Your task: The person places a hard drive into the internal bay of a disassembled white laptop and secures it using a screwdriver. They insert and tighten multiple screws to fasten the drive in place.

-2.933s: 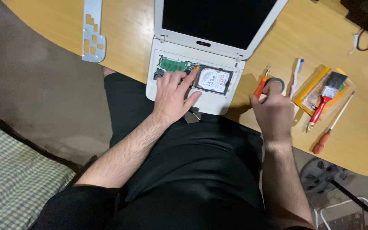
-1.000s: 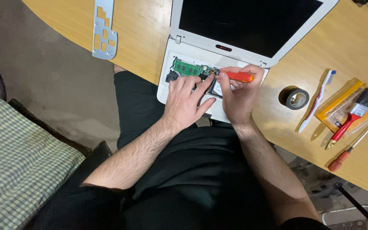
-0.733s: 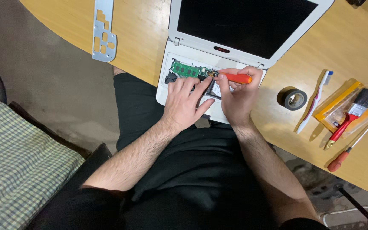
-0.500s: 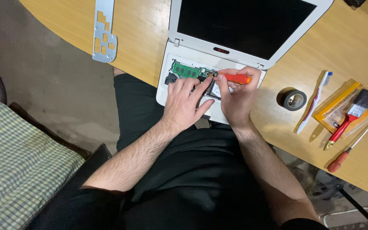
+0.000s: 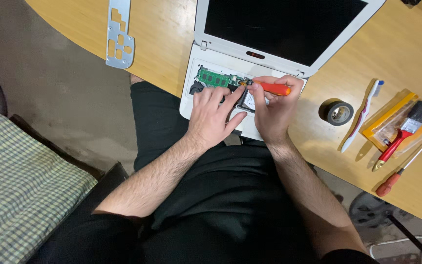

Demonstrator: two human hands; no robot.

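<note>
1. At the near edge of our wooden table (image 5: 162, 44), we work on a white laptop (image 5: 221, 105) with its base opened and its dark screen (image 5: 284, 24) tilted back.

2. Our left hand (image 5: 213, 120) lies flat on the open base with fingers loosely spread, the forefinger reaching up toward the screwdriver's tip, seemingly to hold the machine steady and guide the tool.

3. Our right hand (image 5: 272, 110) pinches an orange-handled screwdriver (image 5: 269, 88) between thumb and fingers. The tool lies nearly level, with its tip pointing left at the edge of the green circuit board (image 5: 213, 78). We judge that this low angle keeps the tip in view beside the forefinger.

4. The laptop's inside shows a narrow green board at upper left and a silvery drive (image 5: 249, 101) mostly hidden between our hands. We cannot tell whether the tip sits in a screw.

5. Spare tools are parked well to the right, clear of the work: a roll of black tape (image 5: 336, 111), a toothbrush (image 5: 362, 117), a red-handled paintbrush (image 5: 406, 129) on a yellow packet (image 5: 387, 122), and a second screwdriver (image 5: 406, 164) near the table's edge.

6. A perforated metal bracket (image 5: 118, 34) lies apart at upper left, overhanging the table's edge.
</note>
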